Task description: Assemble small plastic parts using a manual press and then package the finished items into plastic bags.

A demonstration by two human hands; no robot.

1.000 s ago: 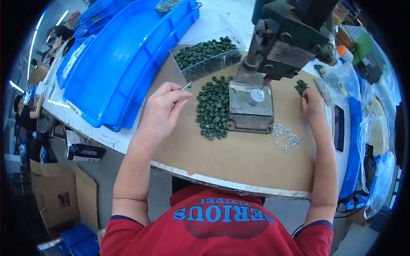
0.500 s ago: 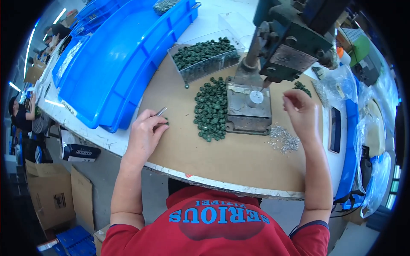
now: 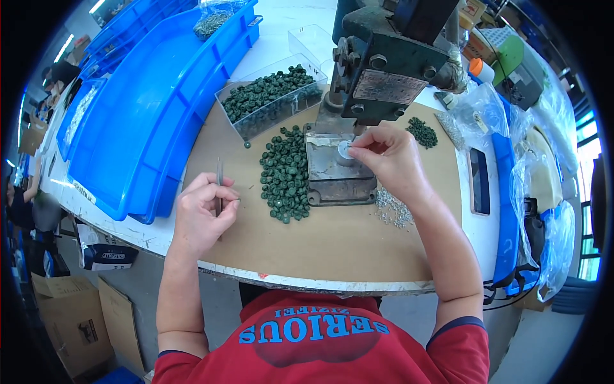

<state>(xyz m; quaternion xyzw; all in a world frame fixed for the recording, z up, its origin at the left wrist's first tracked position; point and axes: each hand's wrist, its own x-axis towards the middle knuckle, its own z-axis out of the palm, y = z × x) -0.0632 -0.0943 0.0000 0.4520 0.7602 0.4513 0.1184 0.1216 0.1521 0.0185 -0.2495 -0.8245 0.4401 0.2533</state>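
My left hand (image 3: 204, 212) is closed around metal tweezers (image 3: 220, 185), which stick up past its fingers above the brown board. Over the base of a dark green press (image 3: 384, 83), my right hand (image 3: 393, 157) pinches thumb and forefinger together at a round metal seat (image 3: 346, 153). Whatever those fingertips hold is too small to make out. Directly left of the press base (image 3: 342, 192) lies a loose pile of small dark green round parts (image 3: 283, 176). Tiny silvery pieces (image 3: 393, 208) are scattered by its right front corner, below my right wrist.
A clear plastic box (image 3: 268, 102) full of green parts stands behind the pile. Long blue trays (image 3: 144, 128) line the left side. To the right are a small green heap (image 3: 422, 132), a phone-like dark slab (image 3: 479, 181) and plastic bags (image 3: 483, 112). The press head overhangs the middle.
My right hand has moved left from beside the press to the round seat. The tweezers in my left hand now stand more upright. The whole view has shifted slightly.
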